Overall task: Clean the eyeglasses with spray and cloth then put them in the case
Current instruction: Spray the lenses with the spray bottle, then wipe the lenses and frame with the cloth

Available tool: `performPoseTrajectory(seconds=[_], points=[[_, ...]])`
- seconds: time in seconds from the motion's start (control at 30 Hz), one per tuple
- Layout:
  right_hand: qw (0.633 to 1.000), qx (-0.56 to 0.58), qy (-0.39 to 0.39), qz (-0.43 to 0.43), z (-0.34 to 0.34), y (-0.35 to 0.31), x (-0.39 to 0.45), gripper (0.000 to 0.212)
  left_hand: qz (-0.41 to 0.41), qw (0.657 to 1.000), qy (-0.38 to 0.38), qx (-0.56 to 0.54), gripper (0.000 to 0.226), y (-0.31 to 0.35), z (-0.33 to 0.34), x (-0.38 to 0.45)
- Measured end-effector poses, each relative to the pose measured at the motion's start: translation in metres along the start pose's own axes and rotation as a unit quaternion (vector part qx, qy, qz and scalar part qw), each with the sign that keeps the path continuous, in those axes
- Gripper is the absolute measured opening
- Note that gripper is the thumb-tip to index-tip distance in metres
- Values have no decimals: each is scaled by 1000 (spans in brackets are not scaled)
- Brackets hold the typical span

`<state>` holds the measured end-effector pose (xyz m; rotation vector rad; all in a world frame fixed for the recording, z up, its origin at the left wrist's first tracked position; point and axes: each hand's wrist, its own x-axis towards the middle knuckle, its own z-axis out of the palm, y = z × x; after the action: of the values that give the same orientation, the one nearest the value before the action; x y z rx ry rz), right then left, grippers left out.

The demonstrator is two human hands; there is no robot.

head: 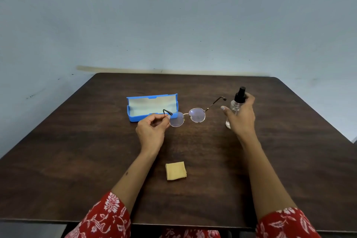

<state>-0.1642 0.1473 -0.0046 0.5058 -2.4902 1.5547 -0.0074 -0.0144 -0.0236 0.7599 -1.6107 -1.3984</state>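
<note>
The left hand [152, 127] pinches one temple of the eyeglasses [188, 116] in its grip, above the worktop [77, 141]; the right hand [241, 116] grips the spray bottle [236, 105]; the folded cloth [176, 170] lies nearer the person; the open blue case [150, 107] sits behind the left hand.

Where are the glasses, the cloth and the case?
glasses [197, 115]: head view, on the lens farther from the pinching fingers.
cloth [176, 171]: head view, middle of the folded yellow square.
case [152, 104]: head view, on the pale lining of the open blue box.
</note>
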Motion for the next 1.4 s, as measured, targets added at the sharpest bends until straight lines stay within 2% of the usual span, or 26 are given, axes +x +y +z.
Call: performPoseTrajectory(seconds=[0.03, 0.1, 0.17, 0.2, 0.23, 0.3, 0.37, 0.4, 0.5, 0.57, 0.7, 0.8, 0.9, 0.97, 1.0, 1.07, 1.13, 1.23, 1.3, 1.4], points=[[999, -23, 2, 23, -5, -3, -2, 80, -1, 1000, 1, -1, 9, 0, 0, 0], [993, -64, 71, 73, -14, -9, -15, 89, -3, 1000, 2, -1, 9, 0, 0, 0], [981, -70, 163, 80, -20, -16, -38, 73, -8, 1000, 3, -5, 18, -1, -1, 0], [983, -60, 160, 69, -21, -19, -50, 60, -11, 1000, 4, -4, 19, -2, -1, 0], [991, -48, 110, 62, -20, -23, -62, 46, -14, 1000, 3, -3, 17, -3, -1, -1], [992, -37, -99, 76, -15, -34, -82, 30, -15, 1000, -4, 3, 13, -4, -1, -2], [952, -69, -290, 71, -4, -46, -100, 34, -9, 1000, -12, 18, 11, -4, -1, -3], [935, -90, -340, 50, 3, -51, -107, 38, -5, 1000, -14, 23, 11, -4, -1, -4], [916, -148, -374, -2, 23, -61, -119, 47, -7, 1000, -15, 25, 15, -6, -2, -4], [897, -164, -410, 17, 29, -64, -118, 48, -11, 999, -16, 28, 17, -6, -3, -4], [867, -146, -476, 11, 27, -64, -108, 21, -11, 999, -28, 36, 17, -9, -2, -4], [886, -36, -462, 2, 23, -59, -97, 21, -12, 999, -32, 40, 8, -11, 0, -3], [910, 119, -388, 81, 22, -53, -85, 19, -10, 998, -35, 51, 7, -13, 1, -2], [939, 165, -289, 88, 27, -52, -76, 19, -10, 998, -41, 56, 10, -13, 0, -2], [958, 166, -227, 63, 31, -53, -73, 18, -10, 997, -42, 56, 11, -13, 0, -2], [989, 98, -101, -51, 39, -55, -68, 16, -12, 998, -41, 51, 12, -14, 0, -2], [979, -3, -26, -204, 48, -57, -66, 15, -13, 998, -36, 50, 13, -15, 0, -2], [928, -118, -14, -353, 61, -56, -68, 19, -11, 998, -38, 47, 14, -15, -1, -2], [899, -174, -21, -402, 67, -53, -73, 13, -9, 999, -35, 40, 12, -15, -1, -2], [892, -185, -51, -409, 71, -47, -78, 8, -17, 999, -18, 23, 8, -14, -1, 0]])
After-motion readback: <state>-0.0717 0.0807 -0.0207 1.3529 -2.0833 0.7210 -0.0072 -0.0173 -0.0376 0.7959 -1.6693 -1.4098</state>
